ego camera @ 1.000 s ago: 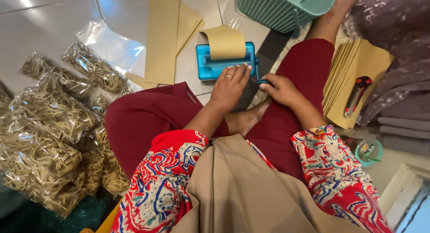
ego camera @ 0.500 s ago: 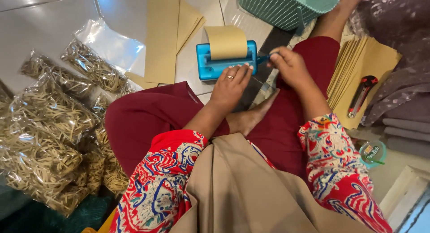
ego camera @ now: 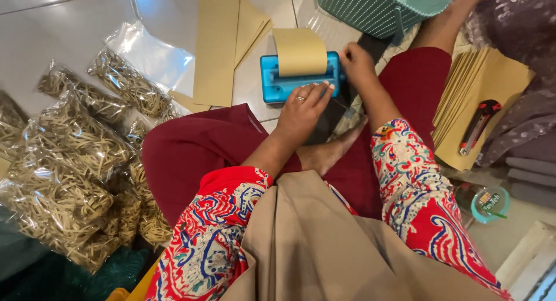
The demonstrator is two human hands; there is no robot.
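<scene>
The person sits cross-legged on a tiled floor (ego camera: 69,23) in dark red trousers. The left hand (ego camera: 302,111) lies flat, fingers extended, pressing on the near edge of a small blue shredder (ego camera: 298,78). This is a low rectangular box standing on the floor just beyond the knees, with a sheet of tan paper (ego camera: 299,51) curling upward out of its top slot. The right hand (ego camera: 357,62) is closed at the machine's right end, apparently around a crank handle, which the fingers hide. Left of the legs lie clear bags of shredded paper strips (ego camera: 69,162). Beyond the shredder lie flat tan sheets (ego camera: 217,43) and a teal basket (ego camera: 376,8).
</scene>
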